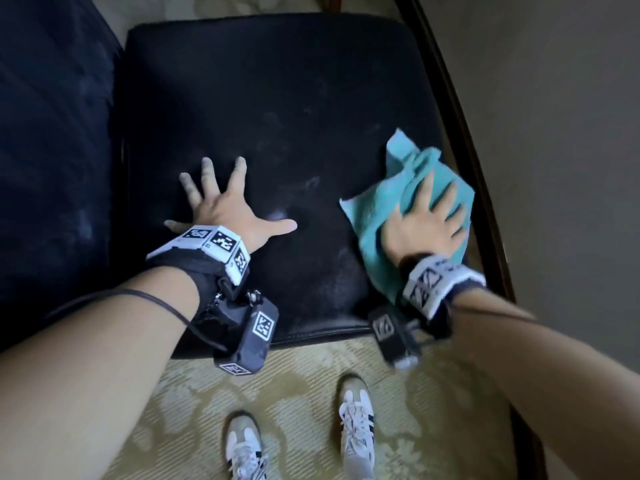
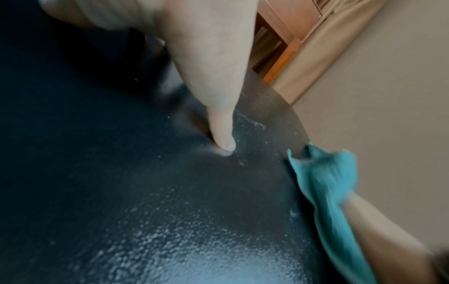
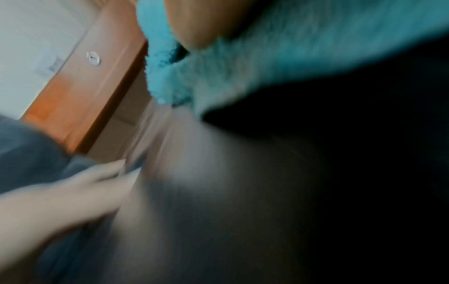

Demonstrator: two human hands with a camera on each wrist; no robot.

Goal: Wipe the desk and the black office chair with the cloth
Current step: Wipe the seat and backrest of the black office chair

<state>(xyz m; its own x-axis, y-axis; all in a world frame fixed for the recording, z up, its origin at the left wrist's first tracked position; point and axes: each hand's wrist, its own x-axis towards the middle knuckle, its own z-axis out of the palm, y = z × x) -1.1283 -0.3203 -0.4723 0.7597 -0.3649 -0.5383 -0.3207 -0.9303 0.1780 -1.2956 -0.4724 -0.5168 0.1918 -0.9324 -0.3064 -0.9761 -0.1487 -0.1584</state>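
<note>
The right hand (image 1: 424, 226) lies flat, with fingers spread, on a crumpled teal microfibre cloth (image 1: 415, 199) and presses it against the right side of the black leather-like seat of the office chair (image 1: 277, 109), near the seat's right edge; the fingers are straight on top of the cloth and do not curl around it. I judge that the flat palm gives wide contact, so that the cloth rubs a broad strip; the blur in the right wrist view suggests a fast wiping stroke. The left hand (image 1: 221, 209) is wide open, all fingers splayed and planted on the front left part of the seat; in the left wrist view one fingertip (image 2: 227, 144) dents the surface a little. Probably this hand keeps the chair steady while the other one rubs; it holds nothing. Pale dusty marks show on the middle of the seat, so the chair seems only partly wiped. The desk is not clearly in view, so I cannot tell its condition. No containers are visible. Below the seat are a patterned beige carpet (image 1: 311, 393) and two white sneakers (image 1: 356, 420).
</note>
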